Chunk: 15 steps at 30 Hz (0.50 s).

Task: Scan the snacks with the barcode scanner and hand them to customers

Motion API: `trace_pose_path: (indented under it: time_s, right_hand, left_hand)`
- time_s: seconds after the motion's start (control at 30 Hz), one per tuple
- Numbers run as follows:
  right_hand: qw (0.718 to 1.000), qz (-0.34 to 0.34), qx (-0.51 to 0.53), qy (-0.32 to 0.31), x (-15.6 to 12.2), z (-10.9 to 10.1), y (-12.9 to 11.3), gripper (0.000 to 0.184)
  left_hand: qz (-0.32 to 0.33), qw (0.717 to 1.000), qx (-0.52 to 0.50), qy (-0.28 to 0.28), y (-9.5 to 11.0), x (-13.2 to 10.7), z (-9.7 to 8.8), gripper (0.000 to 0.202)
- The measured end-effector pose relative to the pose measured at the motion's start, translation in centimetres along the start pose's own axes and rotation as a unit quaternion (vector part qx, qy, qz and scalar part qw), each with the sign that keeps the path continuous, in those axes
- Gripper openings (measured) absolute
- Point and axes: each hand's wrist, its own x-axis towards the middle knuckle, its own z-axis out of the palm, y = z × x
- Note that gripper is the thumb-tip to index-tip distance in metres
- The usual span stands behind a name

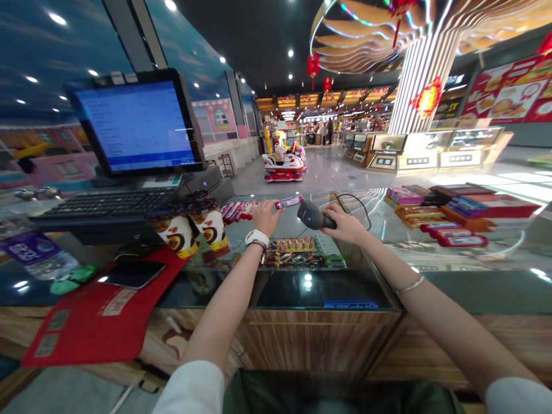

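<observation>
My left hand [264, 217] is closed around one end of a purple-and-red candy roll [289, 202], held out over the glass counter. Facing it, a black handheld barcode scanner [311, 215] is gripped by its handle in my right hand [346, 223]. The scanner's head is close to the free end of the roll, and a small blue light shows on its body. Just left of my left hand lies a row of red-wrapped candy rolls [235, 211]. The scanner's black cable [360, 201] loops behind my right hand.
Two patterned cups [209, 227] stand left of my hand, before a keyboard [103, 204] and a lit monitor [138, 126]. A phone [135, 274] rests on a red mat [99, 322]. Stacked boxes and packets [452, 210] occupy the right counter. Small packs show under the glass.
</observation>
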Motion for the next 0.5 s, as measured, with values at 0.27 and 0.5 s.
trace_pose_path:
  time_s: [0.27, 0.5]
  right_hand:
    - [0.997, -0.041, 0.048, -0.054, 0.2, 1.5, 1.1, 0.050]
    - [0.991, -0.059, 0.083, -0.088, 0.6, 3.2, 2.1, 0.053]
  left_hand:
    - [0.029, 0.999, -0.014, -0.005, 1.3, -0.1, -0.4, 0.020]
    - [0.052, 0.998, -0.016, -0.009, 2.2, -0.3, -0.4, 0.022]
